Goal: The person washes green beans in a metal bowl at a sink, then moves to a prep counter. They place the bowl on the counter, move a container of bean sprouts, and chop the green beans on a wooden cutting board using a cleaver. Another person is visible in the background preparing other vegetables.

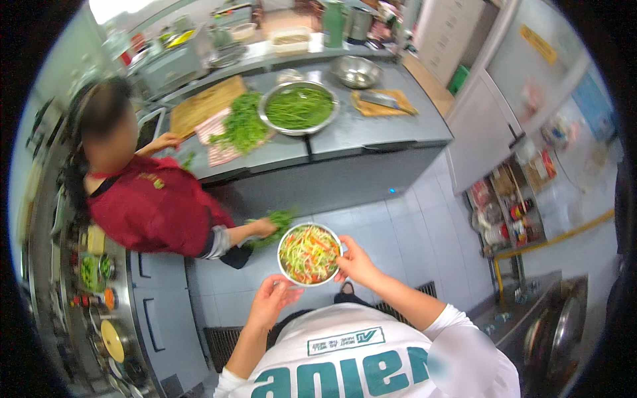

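A round metal bowl (309, 254) filled with shredded green, pale and orange vegetables is held in front of my body, above the tiled floor. My right hand (354, 259) grips its right rim, the thumb over the edge. At the bowl's lower left is my left hand (274, 297), palm turned up and fingers apart; whether its fingertips touch the bowl's underside I cannot tell. Just beyond the bowl, a co-worker's hand (263, 227) holds a bunch of leafy greens (278, 222).
The co-worker in red (154, 199) stands close at left. Across the grey counter (368, 132) lie a large bowl of green stalks (300, 108), leafy greens on a cloth (245, 124), an empty metal bowl (356, 72) and a cleaver (379, 100) on a board. Shelves (512, 209) stand right.
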`<action>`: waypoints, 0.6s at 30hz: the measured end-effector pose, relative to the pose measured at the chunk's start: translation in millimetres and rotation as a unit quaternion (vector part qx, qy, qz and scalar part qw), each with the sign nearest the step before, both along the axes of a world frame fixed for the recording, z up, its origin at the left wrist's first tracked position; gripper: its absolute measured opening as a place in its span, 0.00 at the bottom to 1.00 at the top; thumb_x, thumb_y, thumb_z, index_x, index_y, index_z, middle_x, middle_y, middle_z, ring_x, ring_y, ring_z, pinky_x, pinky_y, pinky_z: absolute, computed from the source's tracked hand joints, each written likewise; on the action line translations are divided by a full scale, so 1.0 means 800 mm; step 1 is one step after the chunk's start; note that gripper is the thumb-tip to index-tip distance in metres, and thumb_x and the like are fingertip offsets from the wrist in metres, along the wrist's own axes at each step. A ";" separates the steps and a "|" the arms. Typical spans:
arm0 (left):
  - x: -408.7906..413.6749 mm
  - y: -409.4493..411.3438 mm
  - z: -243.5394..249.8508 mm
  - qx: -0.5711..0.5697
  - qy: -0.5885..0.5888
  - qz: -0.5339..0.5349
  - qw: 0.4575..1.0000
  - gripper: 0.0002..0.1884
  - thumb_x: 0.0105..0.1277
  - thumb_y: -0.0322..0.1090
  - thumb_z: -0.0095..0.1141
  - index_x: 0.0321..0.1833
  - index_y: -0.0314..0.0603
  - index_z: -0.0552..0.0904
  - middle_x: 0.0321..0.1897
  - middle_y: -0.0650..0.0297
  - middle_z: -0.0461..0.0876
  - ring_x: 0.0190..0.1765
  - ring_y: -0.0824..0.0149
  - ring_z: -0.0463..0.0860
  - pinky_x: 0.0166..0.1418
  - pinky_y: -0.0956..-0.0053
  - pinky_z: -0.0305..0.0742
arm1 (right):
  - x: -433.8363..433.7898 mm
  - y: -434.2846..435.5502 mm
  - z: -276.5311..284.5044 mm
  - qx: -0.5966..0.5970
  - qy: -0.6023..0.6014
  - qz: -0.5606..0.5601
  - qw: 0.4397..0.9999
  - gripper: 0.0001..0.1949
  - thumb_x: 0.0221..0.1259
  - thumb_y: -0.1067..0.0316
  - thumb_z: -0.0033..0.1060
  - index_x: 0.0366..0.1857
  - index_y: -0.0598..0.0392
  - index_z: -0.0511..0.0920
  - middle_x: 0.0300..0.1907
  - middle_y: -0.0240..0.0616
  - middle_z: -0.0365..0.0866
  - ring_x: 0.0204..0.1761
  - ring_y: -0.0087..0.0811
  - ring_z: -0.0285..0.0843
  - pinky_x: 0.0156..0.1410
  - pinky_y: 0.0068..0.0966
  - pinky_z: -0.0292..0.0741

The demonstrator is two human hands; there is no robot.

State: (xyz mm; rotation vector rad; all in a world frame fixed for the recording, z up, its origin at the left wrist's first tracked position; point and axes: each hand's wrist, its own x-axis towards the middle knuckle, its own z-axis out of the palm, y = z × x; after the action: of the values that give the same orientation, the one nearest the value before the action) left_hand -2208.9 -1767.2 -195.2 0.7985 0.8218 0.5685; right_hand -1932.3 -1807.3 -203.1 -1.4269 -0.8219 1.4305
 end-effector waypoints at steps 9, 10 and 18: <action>0.356 0.092 0.029 -0.054 -0.052 -0.096 0.993 0.05 0.76 0.29 0.54 0.50 0.42 0.74 0.50 0.55 0.83 0.48 0.59 0.88 0.54 0.63 0.87 | 0.282 -0.015 0.065 0.020 0.007 -0.165 0.986 0.28 0.68 0.77 0.46 0.71 0.60 0.55 0.27 0.44 0.81 0.21 0.32 0.84 0.24 0.27 0.80; 0.384 0.106 0.031 -0.058 -0.054 -0.097 0.992 0.04 0.76 0.29 0.54 0.49 0.42 0.74 0.49 0.56 0.84 0.48 0.59 0.88 0.54 0.64 0.88 | 0.307 -0.006 0.066 0.019 0.007 -0.167 0.986 0.28 0.68 0.77 0.46 0.71 0.60 0.55 0.27 0.44 0.81 0.21 0.32 0.84 0.24 0.26 0.80; 0.542 0.263 0.029 -0.001 -0.032 -0.042 0.999 0.01 0.76 0.29 0.52 0.44 0.44 0.74 0.44 0.61 0.84 0.46 0.67 0.87 0.49 0.70 0.87 | 0.508 0.154 0.057 0.042 -0.064 -0.145 0.986 0.17 0.76 0.66 0.51 0.64 0.58 0.70 0.35 0.40 0.83 0.36 0.31 0.87 0.39 0.28 0.83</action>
State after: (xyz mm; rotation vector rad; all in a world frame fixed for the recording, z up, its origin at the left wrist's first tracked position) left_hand -1775.5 -1556.5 -171.8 0.8044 0.7279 0.5160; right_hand -1526.1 -1684.2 -157.8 -1.5167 -0.7115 1.0806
